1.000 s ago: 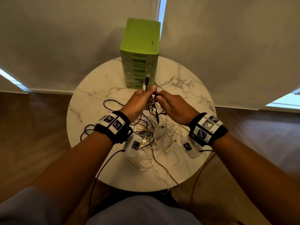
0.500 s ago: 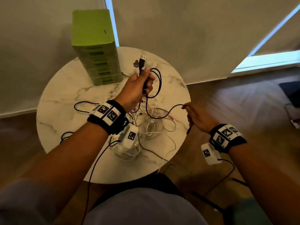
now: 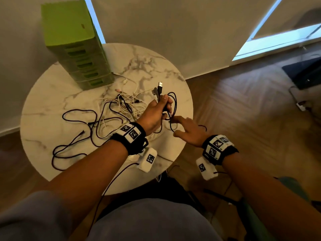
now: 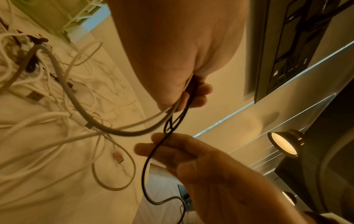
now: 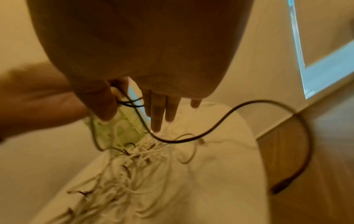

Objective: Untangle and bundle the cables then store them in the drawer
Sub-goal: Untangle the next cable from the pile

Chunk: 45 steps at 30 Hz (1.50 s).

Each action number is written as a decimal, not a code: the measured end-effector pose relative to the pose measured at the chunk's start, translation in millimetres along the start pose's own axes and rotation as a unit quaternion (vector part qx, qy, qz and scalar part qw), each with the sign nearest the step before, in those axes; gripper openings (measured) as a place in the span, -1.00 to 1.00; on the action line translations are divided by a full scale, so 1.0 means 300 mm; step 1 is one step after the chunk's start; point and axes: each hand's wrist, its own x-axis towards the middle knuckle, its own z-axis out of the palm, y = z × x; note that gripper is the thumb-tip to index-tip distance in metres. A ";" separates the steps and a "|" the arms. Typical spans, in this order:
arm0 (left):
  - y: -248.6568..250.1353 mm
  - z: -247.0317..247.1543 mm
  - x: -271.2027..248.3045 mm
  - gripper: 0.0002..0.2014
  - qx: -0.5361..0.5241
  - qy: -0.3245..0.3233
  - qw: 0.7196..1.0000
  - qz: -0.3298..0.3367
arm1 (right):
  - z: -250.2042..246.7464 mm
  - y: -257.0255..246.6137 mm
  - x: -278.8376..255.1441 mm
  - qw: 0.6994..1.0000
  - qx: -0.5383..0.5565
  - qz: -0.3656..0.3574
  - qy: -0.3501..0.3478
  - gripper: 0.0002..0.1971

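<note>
My left hand (image 3: pixel 156 110) is raised over the right side of the round marble table (image 3: pixel 156 63). It grips a black USB cable (image 3: pixel 175 105) in a small loop, plug end up, together with a grey cable end (image 3: pixel 155 92). My right hand (image 3: pixel 188 132) is just below it with straight, spread fingers; the black cable (image 4: pixel 145 166) runs across them between thumb and index. The cable's far plug (image 5: pixel 279 186) hangs past the table edge. A tangle of white cables (image 3: pixel 125 101) lies mid-table. The green drawer unit (image 3: pixel 74 46) stands at the back left, all drawers closed.
Another black cable (image 3: pixel 74 129) sprawls over the table's left half. The table's right edge (image 3: pixel 190 105) is right beside my hands, with wooden floor beyond. A dark object (image 3: pixel 304 73) and cords lie on the floor at far right. A lamp (image 4: pixel 283 145) glows nearby.
My right hand, which had drawn the black cable out to the right, has come back in under the left hand. The left hand keeps its grip on the plug ends.
</note>
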 end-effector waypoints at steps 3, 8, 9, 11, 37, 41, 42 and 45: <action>0.025 -0.005 0.012 -0.67 0.045 0.005 0.999 0.019 | 0.011 -0.075 0.019 0.995 0.102 0.017 0.002 -0.62; 0.073 -0.064 0.031 -0.62 0.052 0.044 0.997 0.034 | -0.052 -0.016 0.006 0.997 0.010 -0.001 0.078 -0.71; 0.080 -0.078 0.036 -0.61 0.037 0.052 0.997 0.038 | -0.076 0.010 0.002 0.997 -0.002 0.013 0.076 -0.70; 0.097 -0.103 0.043 -0.61 0.001 0.063 0.997 0.046 | -0.113 0.084 -0.013 0.997 -0.035 0.066 0.035 -0.69; 0.150 -0.175 0.051 -0.56 0.040 0.093 0.994 0.036 | -0.144 0.026 0.118 0.991 -0.088 -0.057 0.087 -0.63; 0.213 -0.160 0.031 -0.55 -0.053 0.038 0.998 0.025 | -0.175 0.144 0.064 0.985 -0.115 0.115 -0.057 -0.68; 0.226 -0.150 0.024 -0.56 -0.071 0.021 0.997 0.016 | -0.175 0.155 0.053 0.981 -0.125 0.129 -0.076 -0.61; 0.250 -0.113 0.012 -0.60 -0.103 -0.032 0.994 -0.009 | -0.184 0.125 0.052 0.994 -0.070 0.087 -0.015 -0.34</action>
